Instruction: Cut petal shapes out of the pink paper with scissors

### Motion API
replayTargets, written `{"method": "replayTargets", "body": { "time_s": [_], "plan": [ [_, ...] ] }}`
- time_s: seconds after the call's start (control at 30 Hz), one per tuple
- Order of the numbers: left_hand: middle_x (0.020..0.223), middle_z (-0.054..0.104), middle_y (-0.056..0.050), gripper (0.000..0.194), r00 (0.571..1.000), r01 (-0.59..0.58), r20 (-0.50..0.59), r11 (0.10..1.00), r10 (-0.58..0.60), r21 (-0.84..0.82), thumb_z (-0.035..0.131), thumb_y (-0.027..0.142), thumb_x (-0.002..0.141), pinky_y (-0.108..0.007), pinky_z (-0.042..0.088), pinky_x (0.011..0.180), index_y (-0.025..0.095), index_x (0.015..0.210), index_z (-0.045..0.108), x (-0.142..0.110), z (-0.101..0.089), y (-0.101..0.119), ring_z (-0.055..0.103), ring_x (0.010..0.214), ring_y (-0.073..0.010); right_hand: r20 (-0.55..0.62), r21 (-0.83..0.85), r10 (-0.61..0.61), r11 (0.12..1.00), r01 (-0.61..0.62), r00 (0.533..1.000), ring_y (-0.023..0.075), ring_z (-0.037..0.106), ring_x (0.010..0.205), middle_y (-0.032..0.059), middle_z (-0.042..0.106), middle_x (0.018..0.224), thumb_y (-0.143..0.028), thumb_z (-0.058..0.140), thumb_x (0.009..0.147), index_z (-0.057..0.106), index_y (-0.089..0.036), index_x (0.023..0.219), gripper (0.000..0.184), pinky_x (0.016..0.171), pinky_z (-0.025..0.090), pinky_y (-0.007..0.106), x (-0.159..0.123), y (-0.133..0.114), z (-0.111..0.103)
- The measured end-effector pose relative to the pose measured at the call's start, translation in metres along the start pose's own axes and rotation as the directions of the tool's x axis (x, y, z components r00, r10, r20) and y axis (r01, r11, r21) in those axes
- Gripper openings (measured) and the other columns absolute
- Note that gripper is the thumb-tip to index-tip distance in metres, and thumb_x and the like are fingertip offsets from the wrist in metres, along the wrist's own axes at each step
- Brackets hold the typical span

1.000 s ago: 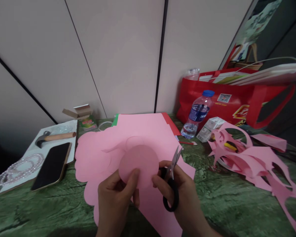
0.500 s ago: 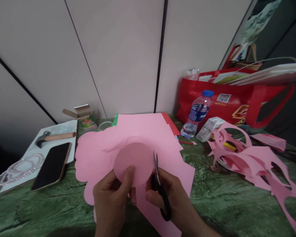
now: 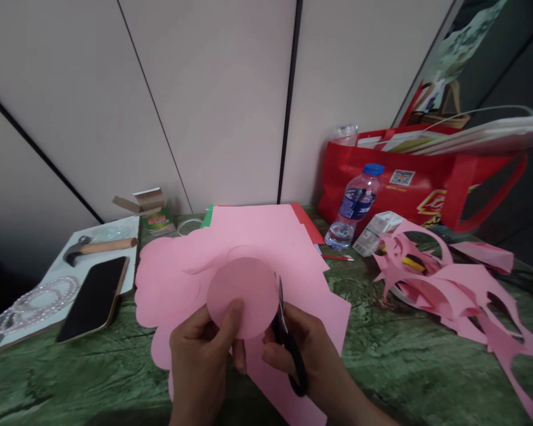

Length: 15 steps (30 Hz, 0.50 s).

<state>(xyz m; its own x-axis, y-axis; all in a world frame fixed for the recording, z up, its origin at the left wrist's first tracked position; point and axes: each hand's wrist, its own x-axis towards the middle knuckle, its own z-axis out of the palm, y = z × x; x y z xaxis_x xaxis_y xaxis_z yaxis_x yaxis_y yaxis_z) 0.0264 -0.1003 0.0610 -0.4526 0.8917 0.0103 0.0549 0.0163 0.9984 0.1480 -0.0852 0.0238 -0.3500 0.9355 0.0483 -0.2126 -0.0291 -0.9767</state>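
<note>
My left hand (image 3: pixel 203 361) pinches a round pink paper disc (image 3: pixel 242 296) by its lower edge, thumb on the front. My right hand (image 3: pixel 311 361) grips black-handled scissors (image 3: pixel 288 343); their blades point up and sit against the disc's right edge, nearly closed. Both hands hover over a stack of pink paper sheets (image 3: pixel 190 278) lying on the green marbled table (image 3: pixel 404 361).
A black phone (image 3: pixel 94 297), a hammer (image 3: pixel 98 247) and clear beads (image 3: pixel 35 302) lie at left on a white sheet. A water bottle (image 3: pixel 355 204), a small carton (image 3: pixel 375 232), a red bag (image 3: pixel 426 180) and pink paper offcuts (image 3: pixel 453 290) fill the right.
A second ago the scissors stood open and tilted right, away from the disc. They have swung in to the disc's right edge and closed; the disc shifted slightly left.
</note>
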Motion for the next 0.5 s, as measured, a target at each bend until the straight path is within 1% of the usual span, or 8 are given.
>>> {"method": "replayTargets", "body": {
  "time_s": [0.2, 0.5],
  "plan": [
    [0.024, 0.039, 0.009, 0.029, 1.0, 0.003, -0.01, 1.0, -0.004, -0.023, 0.064, 0.031, 0.068, -0.015, 0.029, 0.031, 0.017, 0.045, 0.053, -0.0021, 0.0018, 0.0032, 0.034, 0.025, -0.0043, 0.004, 0.008, -0.014, 1.0, 0.014, 1.0, 0.0102, 0.036, 0.056, -0.0045, 0.043, 0.061, -0.037, 0.072, 0.066, 0.053, -0.016, 0.073, 0.029, 0.05, 0.029, 0.023, 0.0005, 0.0022, -0.0006],
    [0.024, 0.039, 0.009, 0.028, 1.0, -0.013, -0.006, 1.0, 0.013, -0.025, 0.064, 0.031, 0.068, -0.014, 0.029, 0.03, 0.017, 0.046, 0.054, -0.0013, 0.0016, 0.0011, 0.034, 0.024, -0.0039, 0.021, 0.008, -0.006, 1.0, 0.006, 1.0, 0.0108, 0.032, 0.057, -0.0045, 0.039, 0.062, -0.039, 0.068, 0.069, 0.052, -0.016, 0.073, 0.028, 0.051, 0.025, 0.024, 0.0002, 0.0013, -0.0003]
  ]
}}
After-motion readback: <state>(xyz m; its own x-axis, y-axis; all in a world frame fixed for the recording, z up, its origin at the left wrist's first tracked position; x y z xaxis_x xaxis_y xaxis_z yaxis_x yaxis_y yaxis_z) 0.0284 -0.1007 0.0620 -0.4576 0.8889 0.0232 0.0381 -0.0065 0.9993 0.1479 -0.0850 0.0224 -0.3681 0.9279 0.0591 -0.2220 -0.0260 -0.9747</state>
